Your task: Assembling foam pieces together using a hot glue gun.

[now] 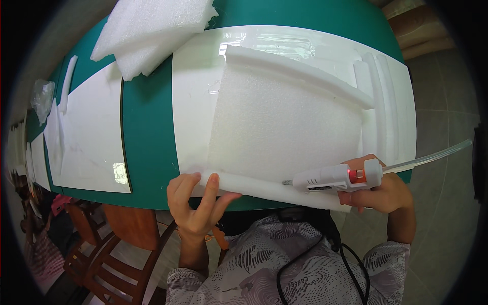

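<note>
My right hand (384, 192) is wrapped round a white hot glue gun (325, 178) with a red-orange part. A clear glue stick (432, 156) sticks out of its back end, and its nozzle points left over the near foam strip (259, 188). That white strip lies along the near edge of a foam sheet (284, 117). At the strip's left end my left hand (195, 206) pinches it, fingers on top and thumb at the near side. Another foam strip (295, 71) stands along the sheet's far edge. Whether the nozzle touches the foam, I cannot tell.
Beneath the foam is a glossy white board (190, 107) on a green table (147, 127). Several loose foam strips (384, 107) lie at its right. A foam block (152, 33) sits at the far left, near a second white board (94, 137). Wooden chairs (127, 229) stand at the lower left.
</note>
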### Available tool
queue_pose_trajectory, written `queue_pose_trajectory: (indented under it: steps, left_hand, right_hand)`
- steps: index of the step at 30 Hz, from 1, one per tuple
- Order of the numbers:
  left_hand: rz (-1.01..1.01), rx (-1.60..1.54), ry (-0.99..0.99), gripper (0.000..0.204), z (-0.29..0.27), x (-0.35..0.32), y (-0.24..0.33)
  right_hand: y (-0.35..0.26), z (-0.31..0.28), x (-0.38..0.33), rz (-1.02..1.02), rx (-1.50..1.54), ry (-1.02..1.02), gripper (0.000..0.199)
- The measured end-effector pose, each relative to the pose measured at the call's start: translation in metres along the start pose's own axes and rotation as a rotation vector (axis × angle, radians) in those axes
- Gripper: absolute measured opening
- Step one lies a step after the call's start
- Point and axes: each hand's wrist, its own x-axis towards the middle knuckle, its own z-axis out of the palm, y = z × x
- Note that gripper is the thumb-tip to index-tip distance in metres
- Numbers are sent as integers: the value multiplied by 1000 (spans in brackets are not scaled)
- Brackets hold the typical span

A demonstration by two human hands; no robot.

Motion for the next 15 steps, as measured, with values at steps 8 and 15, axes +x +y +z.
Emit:
queue_pose_trajectory:
  steps: [8, 15]
  left_hand:
    - [65, 165, -78, 45, -14, 12, 14]
    - [224, 211, -256, 33, -18, 29, 28]
  right_hand:
    - [3, -1, 0, 38, -16, 21, 35]
    - [2, 2, -4, 34, -14, 63, 38]
